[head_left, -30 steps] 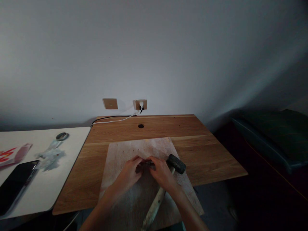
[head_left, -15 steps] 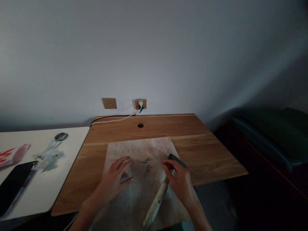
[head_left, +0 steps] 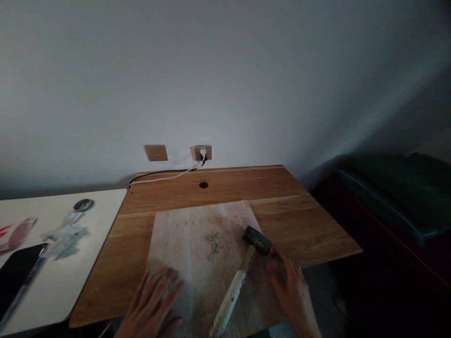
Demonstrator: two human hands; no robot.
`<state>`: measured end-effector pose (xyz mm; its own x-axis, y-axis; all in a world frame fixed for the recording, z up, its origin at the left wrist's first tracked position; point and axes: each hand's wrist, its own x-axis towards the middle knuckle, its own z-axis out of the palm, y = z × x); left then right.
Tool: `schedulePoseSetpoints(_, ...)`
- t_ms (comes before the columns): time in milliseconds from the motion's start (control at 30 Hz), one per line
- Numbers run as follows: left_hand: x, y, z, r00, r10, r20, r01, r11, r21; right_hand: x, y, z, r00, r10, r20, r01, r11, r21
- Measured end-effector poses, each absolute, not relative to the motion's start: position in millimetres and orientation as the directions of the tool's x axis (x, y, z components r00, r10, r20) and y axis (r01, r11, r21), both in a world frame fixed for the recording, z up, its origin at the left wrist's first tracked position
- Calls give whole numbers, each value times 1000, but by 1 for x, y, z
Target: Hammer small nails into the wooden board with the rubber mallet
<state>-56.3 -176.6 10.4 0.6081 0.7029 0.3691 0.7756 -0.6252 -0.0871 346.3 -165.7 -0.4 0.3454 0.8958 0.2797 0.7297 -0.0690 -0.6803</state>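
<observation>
A pale wooden board [head_left: 197, 272] lies on the brown table, with a row of small nails or holes near its far edge. A small pile of nails [head_left: 213, 244] rests at its middle. The hammer [head_left: 230, 295] lies slantwise across the board's right side, its dark head pointing away from me and its pale, worn handle towards me. My left hand [head_left: 153, 300], fingers spread, is over the board's near left part and holds nothing. My right hand [head_left: 291, 286] is beside the board's right edge, close to the hammer head, with its fingers apart and nothing in them.
A white table [head_left: 95, 244] adjoins on the left, bearing a roll of tape [head_left: 83, 205], a crumpled plastic bag [head_left: 65, 239], a red-and-white packet [head_left: 17, 234] and a phone [head_left: 21, 267]. Cables [head_left: 165, 176] run to the wall socket. A dark green cushion [head_left: 394, 192] is at the right.
Both hands have drawn back towards me, the left to the near left of the board, the right off the hammer head to the right. My right fingers have opened. The hammer and nails stay.
</observation>
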Motion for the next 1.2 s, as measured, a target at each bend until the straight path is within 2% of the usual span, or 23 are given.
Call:
schedulePoseSetpoints(200,-44,-175,11,565,699,438,808,-575,-124,343,-164,0,445,890,94,566,-199,-800)
schedulePoseSetpoints(400,-41,-180,8,493,739,459,856,-506,-104,336,-162,5,464,867,183,619,-170,-767)
schedulePoseSetpoints(533,-56,-181,-2,368,825,428,920,-389,-41,312,-153,9,416,893,170,568,-109,-816)
schedulePoseSetpoints(600,-72,-178,-5,300,879,369,947,-321,-5,296,-146,12,353,924,150,528,-64,-847)
schedulePoseSetpoints(667,-91,-173,-6,234,920,315,966,-257,34,282,-138,15,236,969,74,411,-31,-911)
schedulePoseSetpoints(767,-113,-165,-3,76,957,280,984,-117,133,273,-131,18,66,997,-47,151,-57,-987)
schedulePoseSetpoints(833,-120,-161,2,-35,958,286,972,-34,233,273,-130,19,81,994,-70,65,-76,-995)
schedulePoseSetpoints(933,-119,-159,14,-197,938,285,922,79,379,276,-131,20,174,981,-83,36,-91,-995)
schedulePoseSetpoints(1033,-117,-162,26,-363,884,293,870,210,446,275,-133,26,231,963,-136,-66,-124,-990)
schedulePoseSetpoints(1100,-123,-163,29,-385,861,332,867,214,450,273,-134,30,247,951,-185,-204,-136,-970)
schedulePoseSetpoints(1200,-144,-164,24,-235,910,342,908,80,412,272,-134,37,226,940,-254,-344,-166,-924)
